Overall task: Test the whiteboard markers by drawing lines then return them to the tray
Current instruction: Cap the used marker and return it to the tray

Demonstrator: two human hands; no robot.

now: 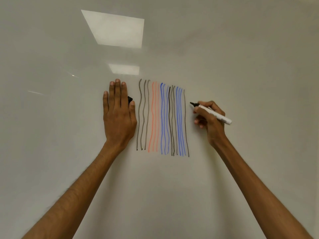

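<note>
My right hand point(209, 118) grips a white marker point(215, 114) with a black tip that points up and left, close to the whiteboard point(241, 57) just right of the drawn lines. Several wavy vertical lines point(162, 118) in grey, orange, blue and black fill the middle of the board. My left hand point(119, 114) rests flat against the board left of the lines, fingers pointing up. A black marker cap point(130, 99) is pinched between its index finger and thumb. The tray is out of view.
Two ceiling lights are mirrored on the glossy board as bright patches point(115, 28) above the lines. Both forearms reach up from the bottom corners.
</note>
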